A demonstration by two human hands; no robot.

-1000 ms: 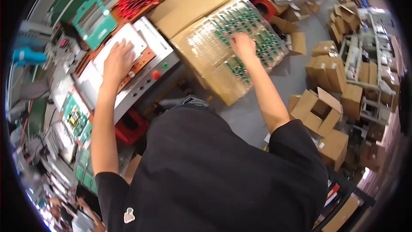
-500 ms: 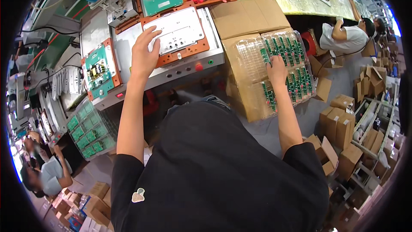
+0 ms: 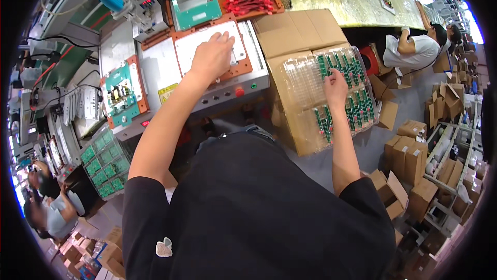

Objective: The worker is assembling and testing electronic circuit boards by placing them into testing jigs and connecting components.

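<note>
My left hand [image 3: 213,57] is over the white plate [image 3: 191,47], fingers stretched out and bent slightly down, holding nothing visible. The plate lies in an orange-brown fixture frame [image 3: 245,66] on a grey metal machine, and my hand hides its right middle. My right hand [image 3: 335,87] is above a clear plastic tray [image 3: 300,80]. Its thumb and fingers are pinched at the end of a small green circuit board [image 3: 321,65]; the fingers partly hide the contact. Rows of similar boards stand in the tray, which rests on a cardboard box [image 3: 297,31].
A second fixture with a green board [image 3: 120,93] sits at left. Behind are a green frame [image 3: 194,0] and red-tipped leads [image 3: 248,0]. The machine's front bears a red button [image 3: 239,92]. Co-workers sit at far right and lower left; cartons [image 3: 406,150] stand at right.
My left hand has moved right from the plate's left edge to over its middle, the forearm swinging with it. My right hand has shifted only slightly and stays pinched at the tray.
</note>
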